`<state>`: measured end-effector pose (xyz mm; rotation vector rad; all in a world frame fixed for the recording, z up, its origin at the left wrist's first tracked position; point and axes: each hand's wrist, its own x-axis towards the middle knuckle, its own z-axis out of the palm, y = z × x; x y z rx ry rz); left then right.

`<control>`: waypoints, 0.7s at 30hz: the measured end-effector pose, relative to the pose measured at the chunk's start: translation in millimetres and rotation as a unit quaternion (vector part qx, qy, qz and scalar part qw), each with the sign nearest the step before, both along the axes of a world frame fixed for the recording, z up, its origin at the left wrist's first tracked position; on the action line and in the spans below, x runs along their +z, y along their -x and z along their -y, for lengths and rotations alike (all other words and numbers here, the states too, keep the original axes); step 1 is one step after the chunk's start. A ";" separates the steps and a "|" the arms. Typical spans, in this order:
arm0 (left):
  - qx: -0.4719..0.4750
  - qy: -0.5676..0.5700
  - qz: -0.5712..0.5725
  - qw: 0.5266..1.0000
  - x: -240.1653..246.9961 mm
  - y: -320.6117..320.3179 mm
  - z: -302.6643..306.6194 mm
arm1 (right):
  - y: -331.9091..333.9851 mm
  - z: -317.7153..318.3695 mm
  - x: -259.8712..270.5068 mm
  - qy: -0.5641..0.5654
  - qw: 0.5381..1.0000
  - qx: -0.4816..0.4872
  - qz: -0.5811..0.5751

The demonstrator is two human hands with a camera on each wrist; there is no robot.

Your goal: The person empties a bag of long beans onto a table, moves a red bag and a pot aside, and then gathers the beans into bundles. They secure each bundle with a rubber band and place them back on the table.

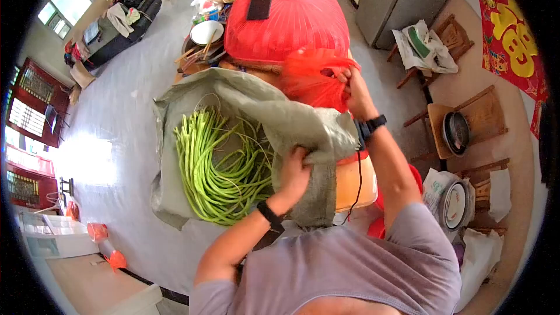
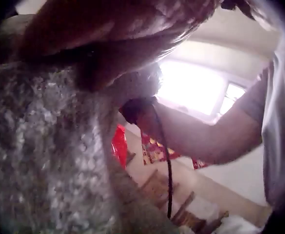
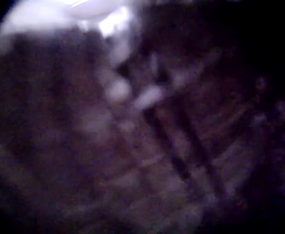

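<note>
Long green beans (image 1: 216,169) lie in a looped bundle on a grey-green woven sack (image 1: 168,189) in the head view. My left hand (image 1: 294,174) grips a fold of the sack to the right of the beans. The left wrist view has the sack's weave (image 2: 49,156) up close, under the dark shape of that hand. Farther up, my right hand (image 1: 359,94) holds a thin red plastic bag (image 1: 312,79) by its upper part, behind the raised sack edge. The right wrist view is dark and blurred.
A large red food cover (image 1: 286,38) stands at the table's far end, beside a white bowl (image 1: 204,33) and chopsticks. Wooden chairs (image 1: 466,122) line the right wall, one carrying a pan (image 1: 456,133). A black cable (image 1: 359,186) hangs from the right wrist.
</note>
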<state>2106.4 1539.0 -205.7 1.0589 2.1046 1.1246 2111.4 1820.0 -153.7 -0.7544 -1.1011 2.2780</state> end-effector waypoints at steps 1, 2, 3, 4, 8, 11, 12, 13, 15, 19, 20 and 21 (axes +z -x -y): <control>0.034 -0.033 0.061 0.997 4.7 0.7 4.4 | -9.3 3.9 -3.3 0.026 0.998 -0.035 -0.036; 0.068 -0.067 0.122 0.988 19.1 -0.3 8.3 | -17.3 6.9 -7.5 0.050 0.994 -0.069 -0.071; 0.102 -0.100 0.182 0.973 27.3 1.0 12.4 | -23.2 11.6 -5.5 0.075 0.986 -0.102 -0.107; 0.081 -0.132 0.208 0.966 21.1 7.5 18.3 | -30.1 12.9 -2.0 0.069 0.982 -0.125 -0.120; 0.076 -0.189 0.128 0.971 22.3 20.9 24.5 | -74.9 22.5 36.3 -0.092 0.980 -0.140 -0.111; 0.094 -0.172 0.164 0.967 43.1 25.4 16.5 | -129.6 49.1 79.7 -0.115 0.963 -0.228 -0.081; 0.090 -0.192 0.141 0.967 49.8 23.7 9.2 | -148.6 58.7 95.0 -0.127 0.953 -0.265 -0.076; 0.083 -0.188 0.127 0.970 45.6 24.3 -0.3 | -156.5 79.3 122.0 -0.066 0.939 -0.334 -0.043; 0.062 -0.179 0.098 0.977 33.0 22.2 -20.4 | -221.1 78.9 117.2 -0.217 0.939 -0.243 -0.113; 0.068 -0.176 0.297 0.936 62.5 -0.3 -67.1 | -287.1 121.7 129.5 -0.148 0.854 -0.498 0.008; 0.047 -0.181 0.323 0.928 44.1 1.7 -80.9 | -301.2 134.6 129.0 -0.114 0.824 -0.554 0.039; 0.021 -0.181 0.351 0.918 43.6 -3.7 -92.7 | -325.4 149.5 121.7 -0.136 0.858 -0.495 0.028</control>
